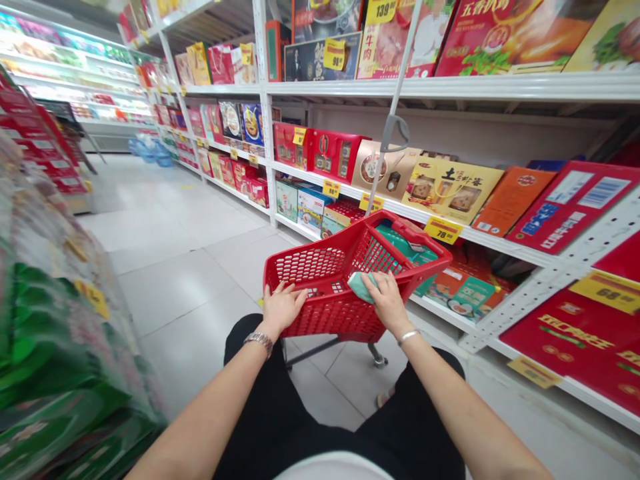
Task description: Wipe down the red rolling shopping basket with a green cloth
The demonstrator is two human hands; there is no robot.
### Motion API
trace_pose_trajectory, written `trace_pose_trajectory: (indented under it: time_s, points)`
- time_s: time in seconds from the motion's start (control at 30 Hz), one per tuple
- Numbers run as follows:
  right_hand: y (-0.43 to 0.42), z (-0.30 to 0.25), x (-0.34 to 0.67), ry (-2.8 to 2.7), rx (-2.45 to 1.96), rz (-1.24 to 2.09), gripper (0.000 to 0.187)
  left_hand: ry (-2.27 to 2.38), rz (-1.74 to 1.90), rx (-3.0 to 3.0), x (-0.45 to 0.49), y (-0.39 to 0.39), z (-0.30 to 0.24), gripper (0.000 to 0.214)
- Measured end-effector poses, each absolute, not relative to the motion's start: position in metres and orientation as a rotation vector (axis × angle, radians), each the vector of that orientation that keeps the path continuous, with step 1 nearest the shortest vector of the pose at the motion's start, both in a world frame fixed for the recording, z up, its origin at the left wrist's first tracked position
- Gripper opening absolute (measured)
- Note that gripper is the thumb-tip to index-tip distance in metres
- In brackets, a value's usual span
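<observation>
A red plastic shopping basket on wheels [320, 313] stands on the floor in front of me, tilted, with its grey pull handle [393, 133] sticking up. My left hand [281, 308] rests on the basket's near rim, fingers curled over the edge. My right hand [386, 298] presses a pale green cloth [361, 287] against the rim on the right side. A green box [410, 250] lies inside the basket at its far end.
White shelves [450, 87] with red and yellow gift boxes and yellow price tags line the right side. Green packages [50, 400] are stacked on the left. A grey tiled aisle [165, 227] runs ahead. My knees in black trousers are below.
</observation>
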State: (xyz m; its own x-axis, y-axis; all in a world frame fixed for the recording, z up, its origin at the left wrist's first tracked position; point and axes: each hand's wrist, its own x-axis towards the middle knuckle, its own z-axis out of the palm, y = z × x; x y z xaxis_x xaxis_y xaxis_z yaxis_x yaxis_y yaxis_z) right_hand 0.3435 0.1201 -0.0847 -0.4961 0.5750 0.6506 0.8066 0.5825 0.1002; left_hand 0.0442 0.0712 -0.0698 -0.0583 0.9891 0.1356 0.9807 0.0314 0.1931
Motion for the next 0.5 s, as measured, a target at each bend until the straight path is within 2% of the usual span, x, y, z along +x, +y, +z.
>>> trace_pose_trajectory:
  time_s: [0.17, 0.3, 0.5]
  points:
    - [0.112, -0.096, 0.306, -2.377, -0.974, -0.480, 0.064, 2.243, 0.344, 2.090, 0.049, 0.073, -0.068, 0.054]
    - [0.104, -0.103, 0.275, -2.382, -0.974, -0.558, 0.060, 2.260, 0.326, 2.092, 0.049, 0.073, -0.069, 0.054]
    - [0.112, -0.086, 0.308, -2.384, -1.123, -0.649, 0.064, 2.242, 0.346, 2.112, 0.042, 0.076, -0.072, 0.055]
